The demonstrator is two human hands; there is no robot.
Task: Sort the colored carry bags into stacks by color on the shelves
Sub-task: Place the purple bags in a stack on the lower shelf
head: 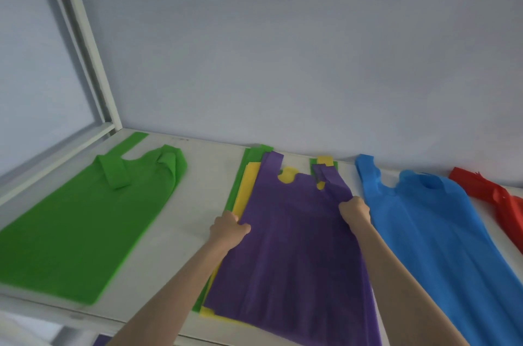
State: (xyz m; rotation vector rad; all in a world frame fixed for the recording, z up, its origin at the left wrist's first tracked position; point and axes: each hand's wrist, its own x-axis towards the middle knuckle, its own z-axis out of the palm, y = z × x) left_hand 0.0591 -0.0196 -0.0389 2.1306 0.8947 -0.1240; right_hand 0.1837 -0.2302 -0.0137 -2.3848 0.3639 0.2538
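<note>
A purple carry bag (294, 255) lies on top of a mixed pile in the middle of the white shelf (203, 184). Under it show a yellow bag (249, 187) and a green bag (240, 175). My left hand (227, 229) pinches the purple bag's left edge. My right hand (355, 211) grips its right edge just below the handle. A separate green bag (85, 232) lies flat at the left, handles folded over. At the right lie a blue bag (433, 229) and, at the far right, a red bag (498, 198).
A white shelf post (85, 42) rises at the back left corner. A plain pale wall (283, 48) stands right behind the shelf. The shelf's front edge (85, 314) runs along the bottom left, with a lower level dimly visible beneath.
</note>
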